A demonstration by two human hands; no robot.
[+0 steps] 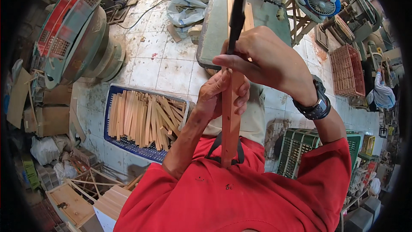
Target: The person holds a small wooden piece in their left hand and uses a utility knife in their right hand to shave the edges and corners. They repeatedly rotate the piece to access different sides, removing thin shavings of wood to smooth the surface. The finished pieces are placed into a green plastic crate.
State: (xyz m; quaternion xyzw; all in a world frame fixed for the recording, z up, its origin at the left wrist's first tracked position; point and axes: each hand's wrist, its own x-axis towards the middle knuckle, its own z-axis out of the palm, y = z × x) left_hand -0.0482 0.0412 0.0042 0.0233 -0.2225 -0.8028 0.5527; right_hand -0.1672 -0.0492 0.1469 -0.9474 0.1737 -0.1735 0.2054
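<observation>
My left hand [219,92] is closed round a long wooden strip [231,133]. The strip's lower end meets the front of my red shirt, and its upper end runs up under my right hand [268,60]. Between the thumb and fingers of that right hand is a slim black pen-like tool [237,21], pointing up and away from me. Its lower end meets the top of the strip, where my thumb hides the contact. Beyond my hands, light wooden strips [248,15] lie on a grey-green metal table [214,30].
A blue crate [112,135] full of wooden strips stands on the floor at my left. A green crate [292,148] is at my right, with a pink basket [346,71] farther off. A blue fan [322,0] stands far right, a large round machine [92,47] far left.
</observation>
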